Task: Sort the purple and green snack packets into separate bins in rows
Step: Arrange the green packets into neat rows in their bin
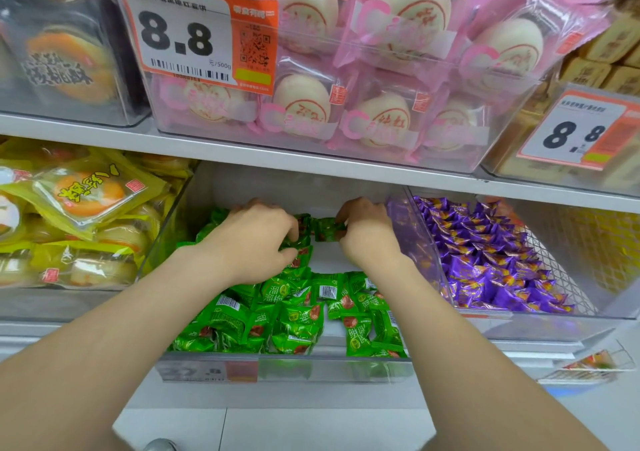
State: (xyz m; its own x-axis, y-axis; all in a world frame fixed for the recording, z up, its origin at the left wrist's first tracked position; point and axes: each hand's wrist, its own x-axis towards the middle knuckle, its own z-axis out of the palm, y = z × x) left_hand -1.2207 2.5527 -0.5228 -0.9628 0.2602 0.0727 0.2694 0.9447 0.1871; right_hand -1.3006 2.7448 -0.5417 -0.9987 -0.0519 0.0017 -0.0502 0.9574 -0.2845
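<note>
While the left hand (pixel 256 239) curls round green packets (pixel 302 258), the right hand (pixel 367 234) pinches a lone green packet (pixel 325 230) just right of that grip.

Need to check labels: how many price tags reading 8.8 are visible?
2. One tag is on the pink-bun bin at upper left, the other on the tan-cake bin at far right. A blurred tag on the green-packet bin may match.

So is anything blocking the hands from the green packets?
Nothing visible does. The left hand and right hand are both already inside the clear bin, each pinching green packets near its back.
</note>
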